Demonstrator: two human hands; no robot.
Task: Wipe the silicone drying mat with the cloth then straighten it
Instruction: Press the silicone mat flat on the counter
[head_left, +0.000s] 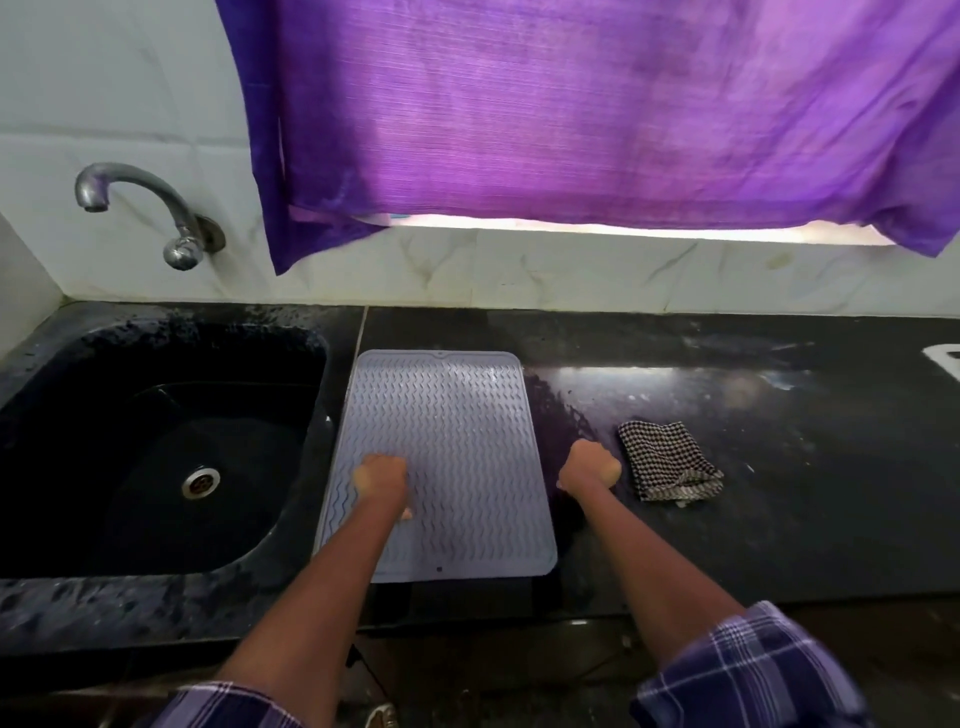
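Note:
A grey silicone drying mat (457, 441) with a wavy ribbed surface lies flat on the black counter, just right of the sink. My left hand (381, 480) rests on the mat's lower left part, fingers curled down, nothing in it. My right hand (589, 467) hovers over the bare counter between the mat and the cloth, fingers curled, also holding nothing. A black-and-white checked cloth (667, 460) lies folded on the counter just right of my right hand, apart from it.
A black sink (62, 415) with a steel drain (201, 481) sits at the left, a steel tap (176, 223) above it. The black counter (779, 493) stretches right. A purple curtain (571, 114) hangs over the window. A white object (945, 358) shows at the right edge.

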